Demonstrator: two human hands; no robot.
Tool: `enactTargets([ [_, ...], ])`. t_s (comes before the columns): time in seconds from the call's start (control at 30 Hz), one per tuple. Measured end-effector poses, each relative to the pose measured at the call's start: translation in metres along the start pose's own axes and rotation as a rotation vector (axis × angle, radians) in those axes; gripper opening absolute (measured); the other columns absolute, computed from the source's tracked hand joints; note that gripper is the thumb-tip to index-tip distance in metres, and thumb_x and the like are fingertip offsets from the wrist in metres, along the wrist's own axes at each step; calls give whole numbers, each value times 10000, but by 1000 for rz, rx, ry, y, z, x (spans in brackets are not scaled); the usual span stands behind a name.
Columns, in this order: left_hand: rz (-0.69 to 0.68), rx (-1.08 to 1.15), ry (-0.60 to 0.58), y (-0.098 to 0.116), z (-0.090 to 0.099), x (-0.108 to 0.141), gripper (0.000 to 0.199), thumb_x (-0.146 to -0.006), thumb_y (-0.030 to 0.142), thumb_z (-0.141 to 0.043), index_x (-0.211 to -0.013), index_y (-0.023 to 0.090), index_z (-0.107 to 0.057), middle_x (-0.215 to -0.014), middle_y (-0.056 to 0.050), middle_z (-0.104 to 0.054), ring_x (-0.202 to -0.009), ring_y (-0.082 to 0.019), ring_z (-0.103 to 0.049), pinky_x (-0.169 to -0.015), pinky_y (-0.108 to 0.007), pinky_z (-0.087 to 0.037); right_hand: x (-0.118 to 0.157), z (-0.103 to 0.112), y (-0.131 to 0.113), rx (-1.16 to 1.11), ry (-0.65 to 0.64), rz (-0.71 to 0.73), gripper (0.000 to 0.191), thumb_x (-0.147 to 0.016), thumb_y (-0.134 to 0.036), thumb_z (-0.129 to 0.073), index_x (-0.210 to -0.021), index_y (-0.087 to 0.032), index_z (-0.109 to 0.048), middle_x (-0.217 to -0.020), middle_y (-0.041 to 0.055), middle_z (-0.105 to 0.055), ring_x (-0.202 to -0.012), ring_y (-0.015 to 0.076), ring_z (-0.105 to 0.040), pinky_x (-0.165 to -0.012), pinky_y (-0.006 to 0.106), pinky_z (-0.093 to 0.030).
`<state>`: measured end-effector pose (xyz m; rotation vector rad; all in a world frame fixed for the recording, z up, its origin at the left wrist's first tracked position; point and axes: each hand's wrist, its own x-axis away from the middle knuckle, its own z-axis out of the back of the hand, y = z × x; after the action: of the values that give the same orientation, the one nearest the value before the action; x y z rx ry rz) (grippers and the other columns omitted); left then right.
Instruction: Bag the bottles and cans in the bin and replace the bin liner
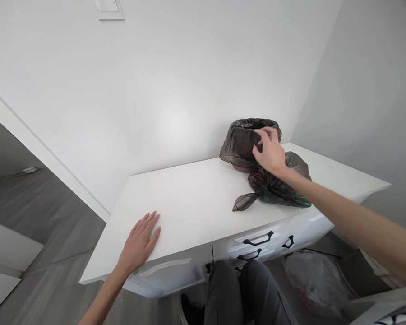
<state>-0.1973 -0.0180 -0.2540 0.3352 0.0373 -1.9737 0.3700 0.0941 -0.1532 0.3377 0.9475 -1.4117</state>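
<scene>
My left hand [138,243] lies flat on the white dresser top [186,198] near its front left edge, fingers stretched and holding nothing. At the back right, against the wall, stands a bin lined with a black bag [238,144], its mouth open upward. My right hand [269,151] hovers in front of this lined bin, fingers apart and curved, with nothing visible between them. Below my right wrist sits a knotted black bag [284,192], its twisted end pointing left; something green shows through it. My right forearm hides part of this bag.
White drawers with black handles [259,239] face my knees. A translucent plastic bag [314,280] rests low at the right. A white wall rises behind the dresser, with a switch plate [110,9] at upper left. A doorway and grey floor [67,271] lie left.
</scene>
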Motion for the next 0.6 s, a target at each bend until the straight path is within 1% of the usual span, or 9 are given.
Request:
enactTargets([
  [0.03, 1, 4, 0, 0, 1, 0, 576, -1078, 532, -380, -1617, 332, -408, -1681, -3, -409, -1575, -273, -347, -1284, -519, -319, 19, -2, -12, -98, 13, -6, 606, -917, -321, -623, -1499, -205, -498, -1499, 202, -435, -1012, 260, -680, -833, 421, -584],
  [0.1, 6, 12, -1, 0, 1, 0, 580, -1076, 540, -379, -1614, 329, -414, -1677, -2, -416, -1572, -271, -353, -1284, -514, -320, 64, -9, -37, -305, -28, -7, 581, -898, -302, -622, -1467, -225, -528, -1446, 179, -497, -984, 239, -688, -786, 385, -604],
  [0.2, 17, 13, -2, -1, 0, -2, 587, -1072, 555, -376, -1608, 322, -427, -1677, -2, -416, -1569, -262, -359, -1291, -504, -309, 134, -22, -69, -586, -199, -56, 480, -875, -302, -633, -1351, -239, -622, -1254, 134, -646, -905, 215, -696, -728, 343, -608],
  [0.27, 15, 1, 0, -2, -1, -3, 592, -1070, 561, -369, -1607, 317, -431, -1683, -3, -403, -1571, -261, -354, -1299, -501, -291, 170, -29, -85, -729, -349, -135, 386, -891, -303, -615, -1264, -224, -673, -1082, 100, -719, -844, 202, -700, -710, 322, -589],
  [0.3, 10, -7, 3, -3, -2, -4, 597, -1070, 563, -365, -1610, 316, -428, -1685, -5, -397, -1573, -262, -351, -1302, -502, -283, 182, -31, -91, -781, -404, -194, 338, -904, -297, -589, -1215, -214, -693, -984, 80, -737, -809, 196, -698, -696, 312, -572],
  [0.37, 0, -20, 8, -3, -2, -4, 606, -1069, 565, -360, -1619, 316, -415, -1688, -5, -387, -1575, -264, -346, -1302, -504, -280, 195, -34, -101, -860, -457, -316, 277, -928, -292, -539, -1122, -200, -714, -845, 52, -742, -758, 188, -693, -672, 294, -537],
  [0.43, 3, -25, 8, -2, -1, -4, 612, -1068, 566, -357, -1622, 312, -410, -1687, -4, -386, -1573, -267, -347, -1298, -506, -291, 197, -34, -107, -896, -458, -403, 253, -927, -288, -518, -1045, -190, -719, -769, 38, -736, -713, 184, -686, -646, 282, -505],
  [0.5, 17, -23, 7, -1, 1, -4, 617, -1066, 569, -352, -1616, 299, -424, -1683, -6, -391, -1572, -271, -349, -1296, -511, -298, 193, -32, -110, -887, -460, -435, 231, -903, -279, -534, -987, -186, -727, -730, 32, -733, -689, 182, -681, -645, 278, -491],
  [0.6, 42, 0, 14, 1, 4, -3, 622, -1060, 577, -356, -1598, 283, -456, -1671, -13, -416, -1565, -275, -362, -1294, -518, -304, 189, -32, -110, -867, -489, -436, 212, -863, -257, -557, -936, -188, -744, -688, 21, -727, -682, 176, -681, -688, 279, -502],
])
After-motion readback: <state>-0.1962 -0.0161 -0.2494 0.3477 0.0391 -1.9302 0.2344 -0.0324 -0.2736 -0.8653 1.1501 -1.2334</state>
